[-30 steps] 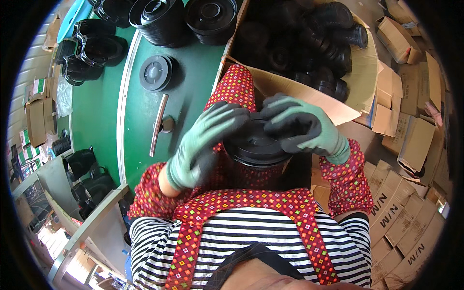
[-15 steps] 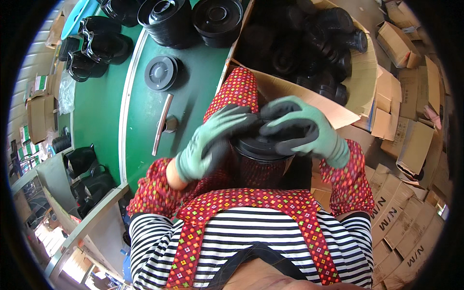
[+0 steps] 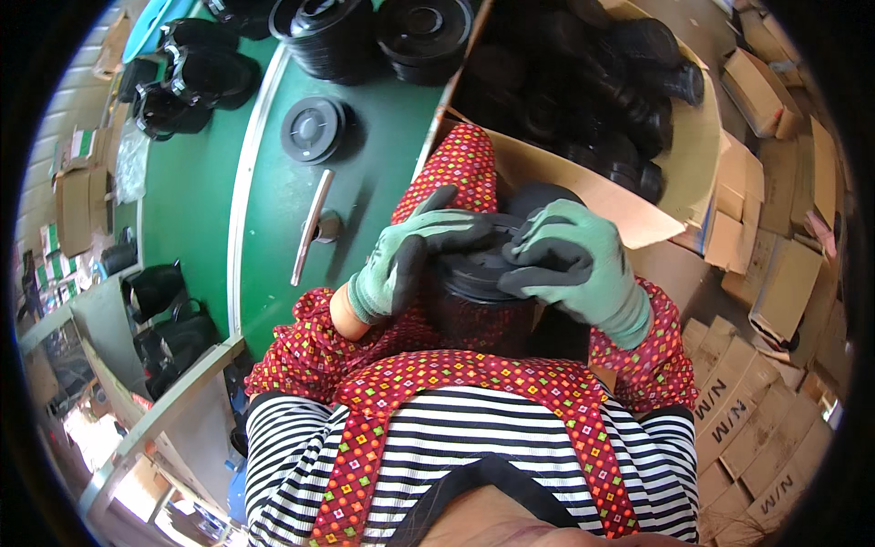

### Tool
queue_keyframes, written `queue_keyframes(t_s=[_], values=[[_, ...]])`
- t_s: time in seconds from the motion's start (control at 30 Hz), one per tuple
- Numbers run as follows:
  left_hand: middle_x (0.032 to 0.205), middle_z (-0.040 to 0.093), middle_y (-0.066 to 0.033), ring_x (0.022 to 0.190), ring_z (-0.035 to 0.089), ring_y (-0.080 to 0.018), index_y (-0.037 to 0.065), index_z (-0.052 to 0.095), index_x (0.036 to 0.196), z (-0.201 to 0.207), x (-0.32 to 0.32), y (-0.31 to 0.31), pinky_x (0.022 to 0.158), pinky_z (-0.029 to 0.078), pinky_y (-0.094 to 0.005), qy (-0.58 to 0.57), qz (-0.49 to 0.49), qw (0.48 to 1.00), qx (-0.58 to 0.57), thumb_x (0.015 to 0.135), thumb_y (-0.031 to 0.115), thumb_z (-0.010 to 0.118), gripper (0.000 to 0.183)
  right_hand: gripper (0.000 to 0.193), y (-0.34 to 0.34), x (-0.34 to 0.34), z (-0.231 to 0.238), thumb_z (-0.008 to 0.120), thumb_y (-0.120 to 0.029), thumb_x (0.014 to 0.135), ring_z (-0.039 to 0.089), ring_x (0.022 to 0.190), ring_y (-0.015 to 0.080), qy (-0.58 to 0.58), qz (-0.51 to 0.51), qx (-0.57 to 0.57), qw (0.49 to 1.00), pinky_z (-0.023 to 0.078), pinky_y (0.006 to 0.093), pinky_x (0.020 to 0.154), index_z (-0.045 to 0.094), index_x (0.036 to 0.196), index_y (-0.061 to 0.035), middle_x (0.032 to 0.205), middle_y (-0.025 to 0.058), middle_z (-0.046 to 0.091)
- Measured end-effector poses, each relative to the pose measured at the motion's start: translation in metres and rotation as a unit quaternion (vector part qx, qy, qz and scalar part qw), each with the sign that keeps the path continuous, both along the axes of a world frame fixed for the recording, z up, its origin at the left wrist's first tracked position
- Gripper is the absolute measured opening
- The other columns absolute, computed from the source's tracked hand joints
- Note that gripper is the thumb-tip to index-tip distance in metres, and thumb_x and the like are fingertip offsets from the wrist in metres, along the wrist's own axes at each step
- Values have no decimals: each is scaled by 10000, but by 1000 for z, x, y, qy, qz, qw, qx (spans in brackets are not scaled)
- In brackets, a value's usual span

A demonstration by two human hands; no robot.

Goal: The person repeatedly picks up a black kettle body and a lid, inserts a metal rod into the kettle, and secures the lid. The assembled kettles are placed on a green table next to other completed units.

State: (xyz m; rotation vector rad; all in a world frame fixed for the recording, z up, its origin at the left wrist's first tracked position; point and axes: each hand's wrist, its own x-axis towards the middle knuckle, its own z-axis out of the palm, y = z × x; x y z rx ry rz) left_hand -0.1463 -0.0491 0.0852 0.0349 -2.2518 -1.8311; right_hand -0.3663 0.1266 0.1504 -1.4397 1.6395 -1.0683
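A black round lidded container stands upright in front of my body, above the red patterned apron at my lap. My left hand, in a green glove with dark grip coating, lies along the lid's left and far side with its fingers stretched out. On the right, my right hand, gloved the same way, has its fingers bent and pinched at the lid's rim. Behind that hand shows another dark rounded shape, mostly covered. The container's lower part fades into shadow.
A green table on the left carries a black disc-shaped lid, a metal strip on a small stand, lid stacks and glossy black pots. A large cardboard box of black parts stands ahead; flattened cartons lie right.
My left hand's fingers have straightened across the lid, with the thumb apart. My right hand has come lower and closed in on the rim. The view has shifted slightly.
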Motion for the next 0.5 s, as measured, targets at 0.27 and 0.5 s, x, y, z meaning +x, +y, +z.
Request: queue_keyframes(t_s=[0.27,0.5], values=[[1553,500,-263,1481,445,-410,-5,433,1587,-34,127,-35,1233,339,-456,-192,426,829,-307,1012,122,642,624,478,-8,-45,15,616,-214,1050,578,1395,279,-143,25,-97,985,438,384,1179,591,1444,56,1464,178,610],[1713,297,-228,1573,317,-358,-32,173,1677,13,74,24,1291,242,-458,-72,311,948,-2,827,203,845,1109,1001,-43,-45,-37,867,-575,809,334,1573,374,-48,252,-19,966,339,492,1251,465,1617,-143,1675,232,361]])
